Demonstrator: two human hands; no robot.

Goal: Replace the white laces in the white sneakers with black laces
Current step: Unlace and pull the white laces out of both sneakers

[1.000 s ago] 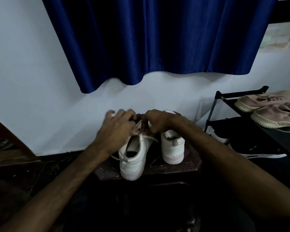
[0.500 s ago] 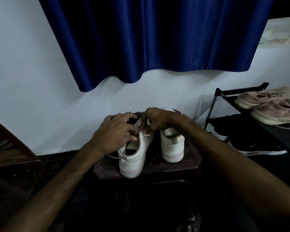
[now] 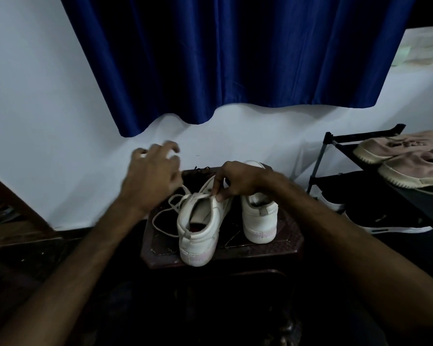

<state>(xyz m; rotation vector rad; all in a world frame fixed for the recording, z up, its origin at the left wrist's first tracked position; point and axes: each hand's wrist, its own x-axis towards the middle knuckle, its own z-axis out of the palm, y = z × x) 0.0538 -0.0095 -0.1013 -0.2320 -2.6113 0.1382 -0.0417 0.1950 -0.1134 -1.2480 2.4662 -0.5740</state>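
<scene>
Hands apart: right hand [image 3: 240, 182] pinches the upper rim of the sneaker [image 3: 200, 228] whose heel sits at the bench [image 3: 235, 252] front edge. Left hand [image 3: 154, 178] hovers blurred above the left edge, and I cannot tell its grip. White lace [image 3: 164, 216] trails loose toward that edge. Second sneaker [image 3: 259, 216] stands just beside, toward the right edge. Black laces [image 3: 201, 168] lie at the far edge. Rack [image 3: 320, 161] stands off to the right.

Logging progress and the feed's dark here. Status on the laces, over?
Left hand blurred, grip unclear. Right hand pinches near sneaker. White lace hangs loose beside it. Nothing in the way.
</scene>
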